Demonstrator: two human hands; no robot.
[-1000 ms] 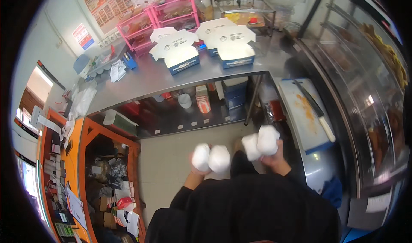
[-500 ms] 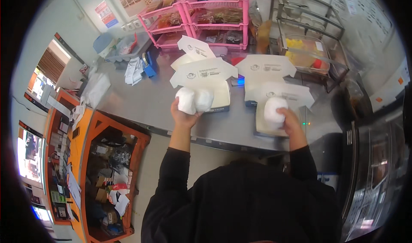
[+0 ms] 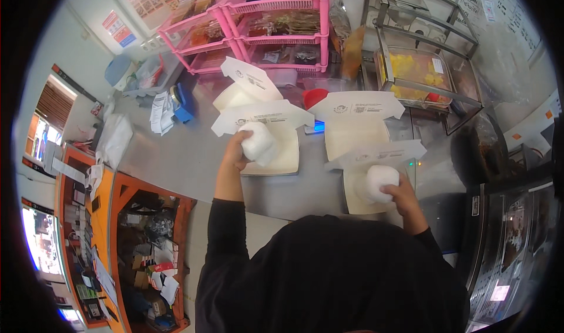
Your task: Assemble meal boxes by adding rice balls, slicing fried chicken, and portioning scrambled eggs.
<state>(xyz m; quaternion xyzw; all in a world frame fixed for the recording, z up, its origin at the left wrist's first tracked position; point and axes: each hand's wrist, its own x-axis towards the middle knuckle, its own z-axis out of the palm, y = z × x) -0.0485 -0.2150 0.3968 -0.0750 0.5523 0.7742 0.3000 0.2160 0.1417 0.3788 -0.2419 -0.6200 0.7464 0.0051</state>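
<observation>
Several open white cardboard boxes lie on a steel counter [image 3: 176, 156]. My left hand [image 3: 236, 151] grips a white wrapped ball [image 3: 257, 142] over the near left box [image 3: 276, 156]. My right hand [image 3: 398, 191] presses another white wrapped ball [image 3: 379, 180] into the near right box [image 3: 364, 183]. Behind them stand two more open boxes, the far left box [image 3: 238, 95] and the far right box [image 3: 352, 130], both with lids raised.
Pink wire racks [image 3: 276, 21] with packed food stand at the back of the counter. A glass-and-metal food case [image 3: 423, 68] is at the back right. Papers and a blue object [image 3: 179, 101] lie left. An orange shelf unit [image 3: 111, 233] stands below left.
I moved up to the counter. Both hands carried white balls from chest height down over the near boxes; the left hand now shows one ball instead of two.
</observation>
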